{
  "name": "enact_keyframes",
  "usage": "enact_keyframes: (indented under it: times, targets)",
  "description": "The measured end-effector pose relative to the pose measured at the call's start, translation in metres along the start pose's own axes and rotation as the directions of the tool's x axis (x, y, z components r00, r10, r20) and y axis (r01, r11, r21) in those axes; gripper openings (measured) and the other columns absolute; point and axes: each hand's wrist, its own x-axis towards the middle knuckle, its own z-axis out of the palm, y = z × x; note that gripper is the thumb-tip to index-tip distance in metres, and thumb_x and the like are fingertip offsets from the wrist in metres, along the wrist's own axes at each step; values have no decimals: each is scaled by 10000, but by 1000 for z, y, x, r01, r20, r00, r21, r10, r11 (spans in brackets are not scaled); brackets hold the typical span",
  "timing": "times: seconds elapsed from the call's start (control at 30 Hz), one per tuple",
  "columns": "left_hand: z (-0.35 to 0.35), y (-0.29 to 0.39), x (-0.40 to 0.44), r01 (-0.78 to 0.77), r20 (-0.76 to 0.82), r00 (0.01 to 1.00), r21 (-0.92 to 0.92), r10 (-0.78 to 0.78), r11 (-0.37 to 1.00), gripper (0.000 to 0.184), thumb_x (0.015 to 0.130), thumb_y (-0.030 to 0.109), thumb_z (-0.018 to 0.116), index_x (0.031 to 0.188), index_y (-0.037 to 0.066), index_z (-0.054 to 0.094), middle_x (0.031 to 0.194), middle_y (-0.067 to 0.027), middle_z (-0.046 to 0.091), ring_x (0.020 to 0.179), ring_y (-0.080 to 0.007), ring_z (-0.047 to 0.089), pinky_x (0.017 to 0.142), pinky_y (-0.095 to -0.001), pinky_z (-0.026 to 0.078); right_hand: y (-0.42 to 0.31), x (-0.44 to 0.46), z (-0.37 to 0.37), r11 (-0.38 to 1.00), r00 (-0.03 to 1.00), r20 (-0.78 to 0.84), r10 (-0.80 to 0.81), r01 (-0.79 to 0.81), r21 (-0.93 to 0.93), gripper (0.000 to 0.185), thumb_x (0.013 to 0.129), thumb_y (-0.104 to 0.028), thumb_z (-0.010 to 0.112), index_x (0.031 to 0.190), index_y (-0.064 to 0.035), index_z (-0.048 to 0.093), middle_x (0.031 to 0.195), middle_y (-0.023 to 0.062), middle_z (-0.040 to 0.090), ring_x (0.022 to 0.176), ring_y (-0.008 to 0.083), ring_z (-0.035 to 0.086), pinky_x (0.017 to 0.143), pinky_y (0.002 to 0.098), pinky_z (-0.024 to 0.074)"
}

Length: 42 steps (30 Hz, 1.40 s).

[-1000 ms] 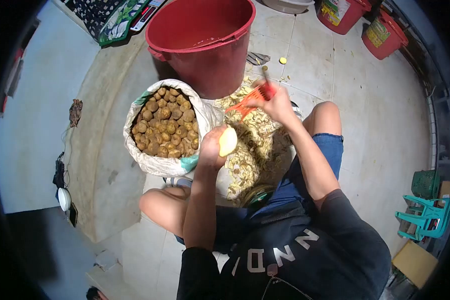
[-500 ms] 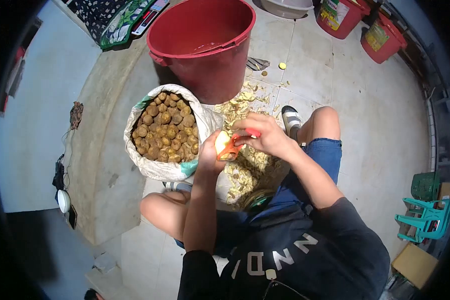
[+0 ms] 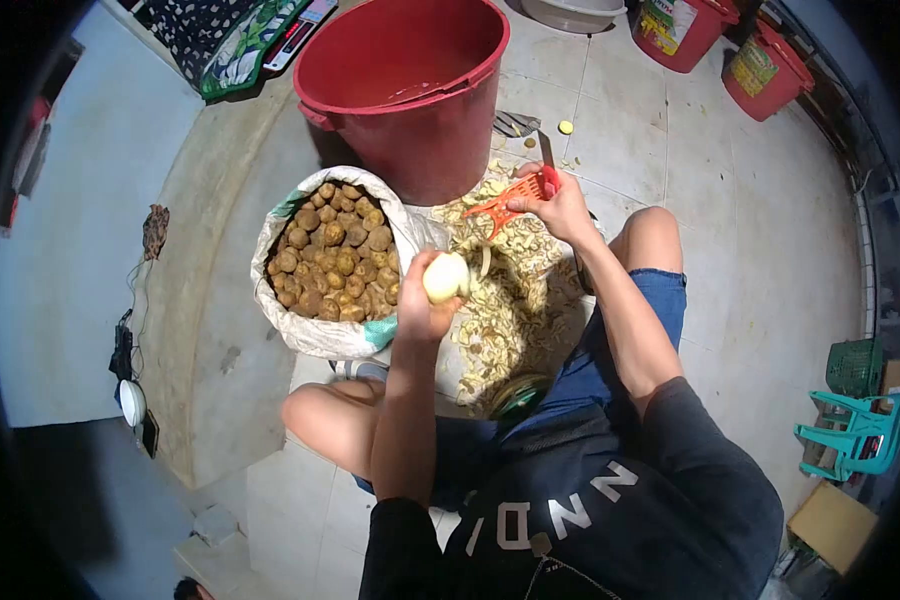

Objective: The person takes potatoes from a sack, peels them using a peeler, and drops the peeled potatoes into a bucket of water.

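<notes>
My left hand (image 3: pixel 419 300) is closed around a peeled, pale yellow potato (image 3: pixel 444 278). To its upper right, my right hand (image 3: pixel 567 211) grips an orange peeler (image 3: pixel 511 204), which is apart from the potato. A knife (image 3: pixel 546 152) with a dark blade and what looks like a red handle is in the same hand, blade pointing away from me. A thin strip of peel (image 3: pixel 486 262) shows just right of the potato. Beside my left hand stands a white sack (image 3: pixel 315 340) full of unpeeled potatoes (image 3: pixel 332 255). Peelings (image 3: pixel 515 330) cover the floor below my hands.
A large red tub (image 3: pixel 410 140) stands beyond the sack. Two smaller red buckets (image 3: pixel 765 75) and a grey basin (image 3: pixel 574 14) are at the back. One small yellow piece (image 3: pixel 566 128) lies on the tiles. Teal stools (image 3: pixel 850 435) stand at the right.
My right hand has moved away from the potato, up and to the right, carrying the peeler and knife. The knife blade now shows. My left hand still holds the potato.
</notes>
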Motion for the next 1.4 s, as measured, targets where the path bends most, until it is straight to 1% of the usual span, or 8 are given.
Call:
enact_keyframes:
  times: [0.17, 0.43, 0.5, 0.57, 0.63, 0.77, 1.3, 1.4]
  targets:
    - [-28, -35, 31, -413, -48, 905, 126, 422, 902, 175, 978, 188, 442, 932, 56, 548, 807, -88, 614, 644, -185, 607, 499, -286, 500, -5, -19, 21, 996, 980, 185, 69, -78, 43, 399, 742, -68, 823, 1075, -17, 608, 902, 13, 644, 827, 82, 587, 757, 246, 492]
    - [-10, -22, 3, -551, 137, 834, 230, 534, 802, 142, 935, 86, 481, 818, 42, 548, 780, -29, 571, 641, -103, 555, 477, -254, 451, -10, -23, 27, 997, 969, 247, 12, -29, 66, 417, 699, -131, 864, 1012, -23, 612, 850, 12, 641, 771, 86, 578, 718, 261, 488]
    - [-11, -28, 12, -714, 246, 670, 469, 701, 519, 134, 928, 75, 491, 819, 29, 554, 766, -31, 563, 624, -106, 550, 470, -252, 436, 12, -16, 18, 996, 966, 242, 94, -89, -31, 430, 694, -153, 873, 1012, -23, 615, 855, 1, 636, 782, 82, 567, 722, 256, 477]
    - [-17, -22, 16, -723, 270, 662, 478, 700, 499, 106, 926, 113, 512, 903, 21, 561, 809, -54, 581, 604, -112, 524, 482, -248, 426, 25, -6, 8, 993, 992, 38, 117, -117, -12, 416, 712, -123, 858, 1036, -28, 614, 837, -13, 627, 753, 68, 570, 664, 239, 471]
    - [-5, -3, -4, -242, 431, 850, -191, 303, 951, 177, 968, 181, 458, 1036, 59, 567, 904, -116, 611, 548, -144, 468, 463, -233, 376, 17, -9, 10, 994, 994, 54, 95, -97, 42, 417, 717, -131, 857, 1037, -26, 610, 832, -11, 626, 731, 64, 567, 634, 234, 467]
    - [-22, 4, 16, -133, 10, 989, -328, 144, 935, 242, 963, 306, 494, 1049, 89, 556, 870, -86, 572, 539, -123, 445, 447, -229, 343, 14, -12, 12, 993, 989, 92, 116, -118, 21, 417, 713, -146, 861, 1017, -11, 610, 866, 18, 655, 777, 86, 594, 709, 256, 490]
    - [-12, -15, 15, -416, 3, 887, 443, 463, 794, 193, 938, 187, 492, 818, 68, 586, 650, -20, 555, 457, -82, 468, 354, -220, 297, 0, -16, 25, 994, 970, 234, 63, -82, 71, 318, 745, -6, 791, 998, -6, 600, 882, 38, 650, 725, 101, 596, 673, 235, 481]
    - [-5, -15, 13, -195, -71, 974, 212, 214, 958, 233, 958, 225, 429, 792, 101, 532, 591, -27, 500, 355, -84, 350, 308, -227, 223, -5, -12, 26, 999, 988, 154, 29, -26, -18, 354, 726, -30, 816, 1008, -15, 602, 877, 12, 641, 772, 94, 584, 713, 243, 479]
